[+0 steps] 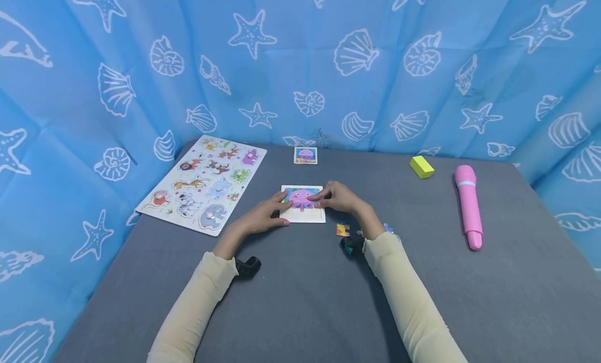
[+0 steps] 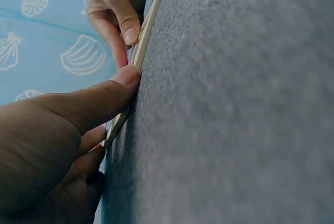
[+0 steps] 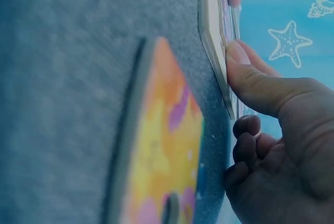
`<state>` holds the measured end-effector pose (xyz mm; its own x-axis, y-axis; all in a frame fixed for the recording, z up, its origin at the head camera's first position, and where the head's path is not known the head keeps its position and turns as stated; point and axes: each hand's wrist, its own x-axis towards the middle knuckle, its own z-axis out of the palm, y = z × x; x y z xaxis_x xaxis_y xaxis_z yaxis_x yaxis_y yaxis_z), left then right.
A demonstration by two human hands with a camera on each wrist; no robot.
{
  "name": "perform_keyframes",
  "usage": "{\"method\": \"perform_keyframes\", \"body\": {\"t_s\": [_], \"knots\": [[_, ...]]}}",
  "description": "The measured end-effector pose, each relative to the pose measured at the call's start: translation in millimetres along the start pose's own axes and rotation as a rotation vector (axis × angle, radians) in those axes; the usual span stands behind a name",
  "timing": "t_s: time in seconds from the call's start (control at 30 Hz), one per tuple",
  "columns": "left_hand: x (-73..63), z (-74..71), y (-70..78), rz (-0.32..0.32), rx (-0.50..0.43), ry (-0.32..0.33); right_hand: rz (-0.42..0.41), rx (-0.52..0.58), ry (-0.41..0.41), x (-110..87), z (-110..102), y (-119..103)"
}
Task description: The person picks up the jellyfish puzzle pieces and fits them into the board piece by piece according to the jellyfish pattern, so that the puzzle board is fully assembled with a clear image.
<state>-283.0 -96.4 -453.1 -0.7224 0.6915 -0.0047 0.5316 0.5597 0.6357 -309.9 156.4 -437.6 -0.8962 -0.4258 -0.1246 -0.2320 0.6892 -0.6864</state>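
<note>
L hand point(image 1: 261, 217) grips tray point(image 1: 302, 217); R hand point(image 1: 340, 197) on it, hold unclear; wrist point(image 1: 370, 226) part-hides loose pcs point(image 1: 343, 229).

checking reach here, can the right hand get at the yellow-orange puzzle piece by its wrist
Probably yes: the yellow-orange puzzle piece lies uncovered near the right hand, which must first leave the puzzle board.

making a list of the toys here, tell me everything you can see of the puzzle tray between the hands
The puzzle tray is a small, flat rectangle with a pale rim that looks wooden. Inside, a pink sea creature shows on blue in the far part; the near strip is bare and pale. It lies flat on the gray table. The left hand holds its left side, thumb at the near left corner; the right hand touches its right side.
</note>
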Motion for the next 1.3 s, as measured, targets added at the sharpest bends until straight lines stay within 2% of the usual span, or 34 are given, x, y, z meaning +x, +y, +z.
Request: {"method": "perform_keyframes", "body": {"t_s": [0.3,0.43,0.57,0.83,0.97,1.17,1.3], "knots": [[-12.1,0.6,-0.7,0.027,0.032,0.034,-0.065,0.01,0.046,-14.6,-4,-2],[-17.2,2.0,-2.2,0.045,0.041,0.073,-0.026,0.049,0.086,-31.9,-12,-1],[-20.9,1.8,-2.6,0.057,0.033,0.117,0.007,0.024,0.115,-48.8,-18,1],[-20.4,6.1,0.0,0.051,0.039,0.174,0.046,-0.031,0.093,-83.9,-19,15],[-19.7,7.4,-0.3,0.043,0.027,0.204,0.023,-0.061,0.087,-94.3,-17,20],[-21.6,7.7,2.5,0.018,0.0,0.256,-0.083,-0.146,0.09,-103.8,-13,18],[-20.0,9.7,3.2,0.002,-0.008,0.275,-0.102,-0.197,0.105,-106.5,-10,14]]}}
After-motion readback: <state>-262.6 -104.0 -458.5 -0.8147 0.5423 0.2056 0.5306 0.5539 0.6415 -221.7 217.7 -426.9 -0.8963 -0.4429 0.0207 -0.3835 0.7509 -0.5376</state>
